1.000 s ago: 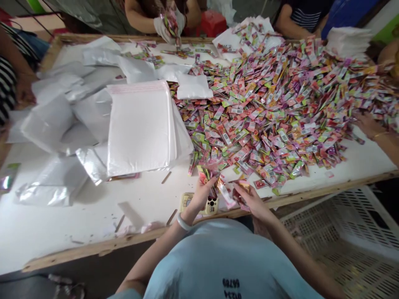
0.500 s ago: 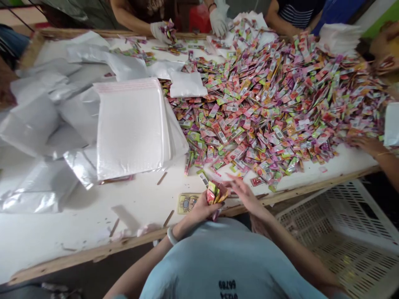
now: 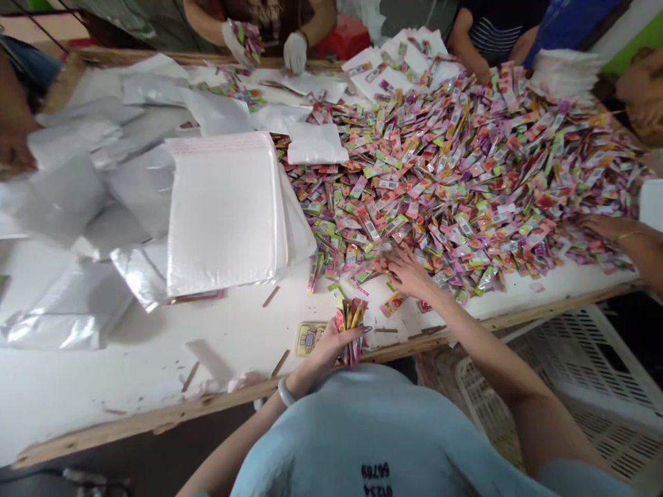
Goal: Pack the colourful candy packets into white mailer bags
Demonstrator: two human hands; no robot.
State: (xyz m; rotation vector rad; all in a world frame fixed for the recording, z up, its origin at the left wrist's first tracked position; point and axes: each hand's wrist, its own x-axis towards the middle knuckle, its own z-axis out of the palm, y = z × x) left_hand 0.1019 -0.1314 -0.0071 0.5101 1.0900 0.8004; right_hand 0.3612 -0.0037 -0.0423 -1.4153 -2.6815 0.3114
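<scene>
My left hand (image 3: pixel 331 347) is closed around a bunch of colourful sachets (image 3: pixel 351 319), held upright near the table's front edge. My right hand (image 3: pixel 411 272) reaches forward with fingers spread, resting on the near edge of a big heap of colourful sachets (image 3: pixel 466 166) that covers the right half of the white table (image 3: pixel 103 373). A small yellow card with a cartoon figure (image 3: pixel 309 338) lies flat just left of my left hand.
A stack of white padded envelopes (image 3: pixel 222 210) lies left of the heap, with silver plastic bags (image 3: pixel 67 200) beyond. Other people's hands work at the far edge (image 3: pixel 295 50) and the right edge (image 3: pixel 606 226). A white plastic crate (image 3: pixel 585 400) stands below the table at right.
My right hand left the bunch and stretched forward onto the heap. My left hand stayed near the front edge, still holding the sachets.
</scene>
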